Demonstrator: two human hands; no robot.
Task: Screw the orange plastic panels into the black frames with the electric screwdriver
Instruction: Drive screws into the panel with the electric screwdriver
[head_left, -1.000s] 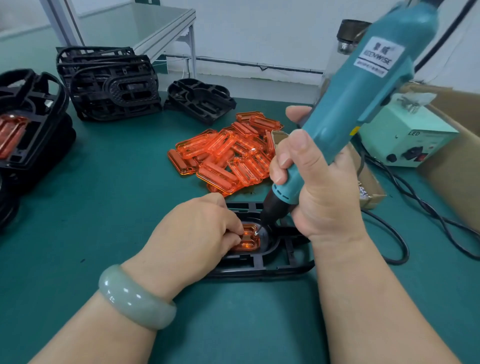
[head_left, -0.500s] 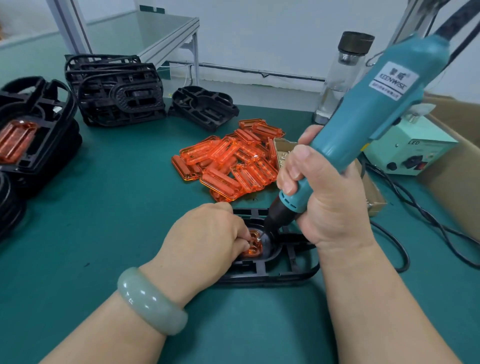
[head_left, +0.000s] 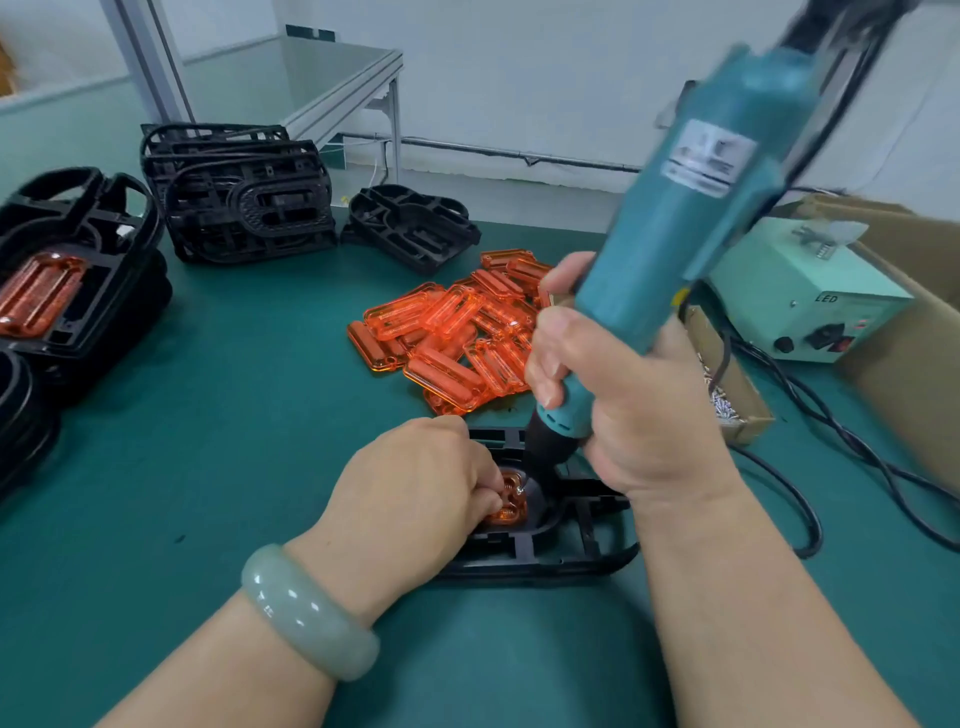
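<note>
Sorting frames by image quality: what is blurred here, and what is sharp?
Head view: the electric screwdriver is motion-blurred along its upper body, its label unreadable; the right hand gripping it, the left hand and the orange panel at the tip are fairly sharp; the bracelet shows soft highlights.

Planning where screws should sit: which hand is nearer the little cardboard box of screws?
Right. The right hand, gripping the electric screwdriver, is just left of the box of screws; the left hand, holding the orange panel, is farther left.

Orange panel (head_left: 511, 512) in black frame (head_left: 545, 565), tilted teal screwdriver (head_left: 675, 234) bit on it
</note>
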